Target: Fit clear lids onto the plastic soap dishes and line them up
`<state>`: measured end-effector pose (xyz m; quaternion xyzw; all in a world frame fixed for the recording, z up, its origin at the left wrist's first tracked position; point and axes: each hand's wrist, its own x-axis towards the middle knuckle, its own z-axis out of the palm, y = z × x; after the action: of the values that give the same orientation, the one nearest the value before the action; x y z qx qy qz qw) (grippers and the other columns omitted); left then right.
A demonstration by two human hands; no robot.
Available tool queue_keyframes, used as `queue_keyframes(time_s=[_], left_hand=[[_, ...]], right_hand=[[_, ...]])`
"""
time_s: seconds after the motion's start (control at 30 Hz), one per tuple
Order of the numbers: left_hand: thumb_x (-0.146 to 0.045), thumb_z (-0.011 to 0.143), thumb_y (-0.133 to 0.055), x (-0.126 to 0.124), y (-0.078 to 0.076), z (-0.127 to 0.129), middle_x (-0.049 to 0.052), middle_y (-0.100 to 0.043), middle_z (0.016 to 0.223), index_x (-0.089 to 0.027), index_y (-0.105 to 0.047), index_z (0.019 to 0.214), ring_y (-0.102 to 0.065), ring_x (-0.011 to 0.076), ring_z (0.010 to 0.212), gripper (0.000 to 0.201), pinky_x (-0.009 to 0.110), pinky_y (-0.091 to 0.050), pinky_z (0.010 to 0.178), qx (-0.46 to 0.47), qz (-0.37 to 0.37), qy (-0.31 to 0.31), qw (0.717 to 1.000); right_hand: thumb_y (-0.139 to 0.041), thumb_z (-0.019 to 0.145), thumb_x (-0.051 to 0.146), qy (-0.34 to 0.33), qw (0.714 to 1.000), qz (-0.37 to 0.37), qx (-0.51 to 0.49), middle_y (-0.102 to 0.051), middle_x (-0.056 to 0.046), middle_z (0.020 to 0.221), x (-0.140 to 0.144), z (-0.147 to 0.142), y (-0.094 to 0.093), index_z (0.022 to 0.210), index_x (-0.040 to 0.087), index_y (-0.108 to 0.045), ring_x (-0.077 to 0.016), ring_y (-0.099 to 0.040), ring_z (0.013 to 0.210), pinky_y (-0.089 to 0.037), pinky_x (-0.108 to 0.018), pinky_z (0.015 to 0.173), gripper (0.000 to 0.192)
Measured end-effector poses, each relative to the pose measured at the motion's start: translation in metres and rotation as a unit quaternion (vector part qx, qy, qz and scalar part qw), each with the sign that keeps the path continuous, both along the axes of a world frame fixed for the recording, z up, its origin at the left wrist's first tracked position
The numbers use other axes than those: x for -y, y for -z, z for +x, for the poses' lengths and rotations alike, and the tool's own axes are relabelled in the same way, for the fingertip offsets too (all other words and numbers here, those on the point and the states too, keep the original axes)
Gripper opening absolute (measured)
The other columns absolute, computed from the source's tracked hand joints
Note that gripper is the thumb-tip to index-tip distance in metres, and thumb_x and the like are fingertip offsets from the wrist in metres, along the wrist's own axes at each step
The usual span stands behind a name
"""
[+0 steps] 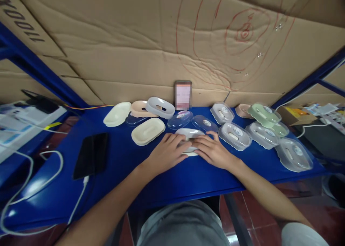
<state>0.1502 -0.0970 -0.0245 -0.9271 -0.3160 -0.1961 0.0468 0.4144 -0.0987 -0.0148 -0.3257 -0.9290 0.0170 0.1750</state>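
Half-curled, the left hand (168, 149) and right hand (212, 150) are gripping the pale dish (190, 132) from both sides on the bench (167, 183), seemingly to steady it, clear-lidded dishes (235, 136) sitting to the right.

Lt. mod. dim, w/ glare on blue table (118, 163) far L, edges warped, sl. blurry.
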Motion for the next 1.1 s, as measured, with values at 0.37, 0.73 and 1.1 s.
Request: queue_keyframes(time_s=[0.37,0.73,1.1], left_hand=[[-0.027,0.096,-0.075,-0.006,-0.004,-0.011,0.007,-0.070,0.107,-0.020,-0.071,0.105,-0.066,0.0265,0.105,0.012,0.043,-0.047,0.095,-0.016,-0.076,0.034,0.996],[-0.033,0.084,-0.087,-0.011,-0.007,-0.022,0.013,-0.045,0.162,-0.027,-0.058,0.144,-0.051,0.0347,0.149,0.067,0.053,-0.045,0.124,0.120,-0.255,-0.033,0.959],[-0.040,0.080,-0.093,-0.020,0.009,-0.019,0.018,-0.045,0.166,-0.030,-0.024,0.169,-0.049,0.0363,0.152,0.113,0.056,-0.045,0.123,0.177,-0.283,-0.022,0.942]], right_hand=[[-0.047,0.114,0.035,-0.032,0.999,-0.020,-0.009,-0.072,-0.009,0.143,-0.003,0.001,0.001,0.146,0.026,-0.065,-0.0247,-0.063,0.139,-0.044,-0.048,0.120,0.038],[-0.071,0.098,0.041,0.218,0.970,-0.087,-0.056,-0.063,-0.017,0.153,-0.054,0.028,0.001,0.152,0.022,-0.058,-0.0379,-0.064,0.138,-0.053,-0.059,0.115,0.058],[-0.064,0.103,0.027,-0.075,0.987,-0.116,-0.079,-0.052,-0.010,0.166,-0.017,0.007,-0.004,0.156,0.030,-0.057,-0.0283,-0.042,0.159,-0.038,-0.056,0.128,0.054]])
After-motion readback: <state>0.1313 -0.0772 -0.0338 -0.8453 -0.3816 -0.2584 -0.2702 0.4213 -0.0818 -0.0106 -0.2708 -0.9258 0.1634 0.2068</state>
